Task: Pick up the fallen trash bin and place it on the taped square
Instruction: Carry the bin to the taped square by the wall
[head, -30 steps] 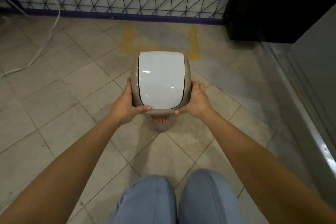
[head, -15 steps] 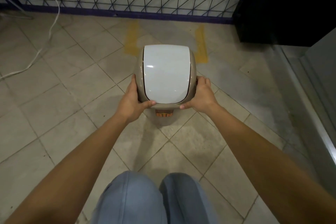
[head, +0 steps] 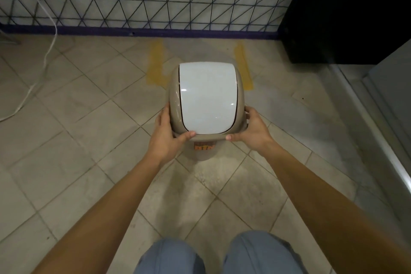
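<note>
Head view: I hold one trash bin [head: 206,100] upright, axis vertical, lid up, left hand [head: 165,138] and right hand [head: 252,132] clasping its sides, before two yellow tape strips [head: 155,62].

I see a dim, warm-toned picture, with the light falling from above. The glossy white lid [head: 206,98] of the trash bin [head: 240,104] is the brightest thing and carries small specular glints near its left and right edges. A soft shadow lies on the floor [head: 77,140] just below the bin. Right of the bin, a metal strip [head: 391,162] catches a bright streak, and the dark cabinet [head: 347,11] above it is near black, without detail. I see straight lines bowing toward the frame edges, and slight softness overall.
</note>
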The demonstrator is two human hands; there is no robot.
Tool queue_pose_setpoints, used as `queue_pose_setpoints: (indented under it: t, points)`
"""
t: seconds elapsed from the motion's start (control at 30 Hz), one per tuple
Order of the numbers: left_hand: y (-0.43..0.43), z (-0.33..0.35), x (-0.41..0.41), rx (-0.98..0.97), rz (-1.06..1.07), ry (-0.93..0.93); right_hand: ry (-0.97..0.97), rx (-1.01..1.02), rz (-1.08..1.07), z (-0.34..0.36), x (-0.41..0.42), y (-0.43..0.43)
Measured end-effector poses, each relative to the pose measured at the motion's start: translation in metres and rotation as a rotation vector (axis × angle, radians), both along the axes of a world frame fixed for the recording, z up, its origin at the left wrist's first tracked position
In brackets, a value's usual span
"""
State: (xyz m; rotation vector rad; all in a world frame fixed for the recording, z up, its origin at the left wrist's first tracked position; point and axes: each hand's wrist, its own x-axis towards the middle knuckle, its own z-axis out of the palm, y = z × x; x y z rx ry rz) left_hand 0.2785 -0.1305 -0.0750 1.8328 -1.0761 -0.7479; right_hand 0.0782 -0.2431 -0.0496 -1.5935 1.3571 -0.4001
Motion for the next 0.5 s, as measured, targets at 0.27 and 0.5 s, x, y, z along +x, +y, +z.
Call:
queue_pose_setpoints:
  t: [0.27,0.5]
  points:
    - [-0.031,-0.003,0.018,-0.005,0.005,-0.001,-0.189,0.068,-0.035,-0.003,0.014,-0.022]
    - [-0.05,-0.001,0.028,-0.018,-0.02,0.069,-0.272,0.139,-0.023,-0.004,0.024,-0.04]
